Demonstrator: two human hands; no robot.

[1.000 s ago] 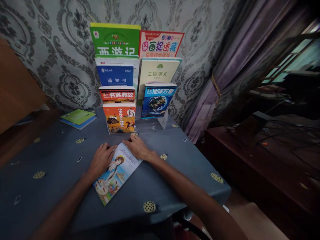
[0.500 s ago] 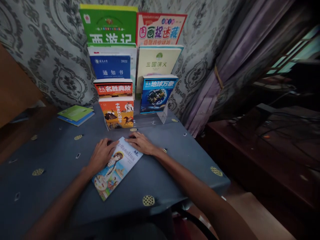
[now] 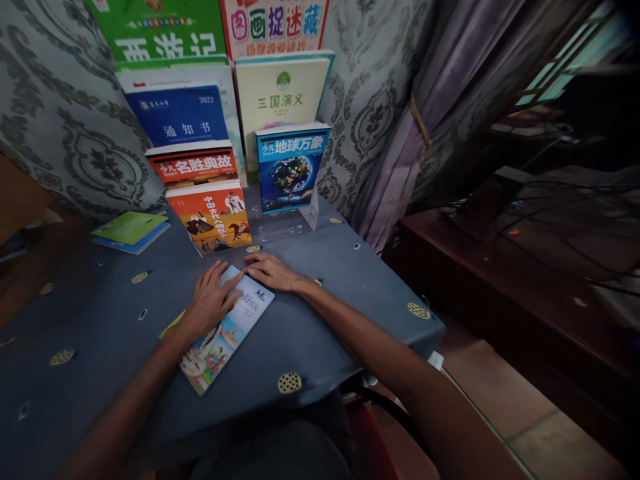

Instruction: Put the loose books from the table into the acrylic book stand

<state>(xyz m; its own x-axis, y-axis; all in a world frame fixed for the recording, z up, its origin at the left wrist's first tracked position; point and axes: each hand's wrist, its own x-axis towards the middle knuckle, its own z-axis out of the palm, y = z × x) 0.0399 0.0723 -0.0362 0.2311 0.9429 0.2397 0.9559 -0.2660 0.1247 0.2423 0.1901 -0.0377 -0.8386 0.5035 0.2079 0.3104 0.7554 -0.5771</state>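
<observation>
A thin picture-cover book [image 3: 230,333] in pale blue lies slanted on the table, a drawn scene on its lower cover. My left hand [image 3: 207,303] rests across its left side, palm down with fingers extended, hiding part of the title and picture. A yellow-green edge [image 3: 173,323] sticks out beside that wrist; whether it belongs to the same book I cannot tell. At the book's top corner, my right hand [image 3: 273,272] touches the edge with its fingertips, its fingers stretched to the left and nothing visibly gripped.
A clear book stand [image 3: 283,229] at the back holds several upright books, including an orange one [image 3: 213,220] and a blue globe one [image 3: 294,170]. Green and blue booklets [image 3: 133,230] lie at left. A purple curtain [image 3: 405,153] hangs behind the table's right edge.
My left hand has slid over the book's cover, hiding more of it, and a yellow-green edge now shows at its left. My right hand stays near the top corner. The view has shifted.
</observation>
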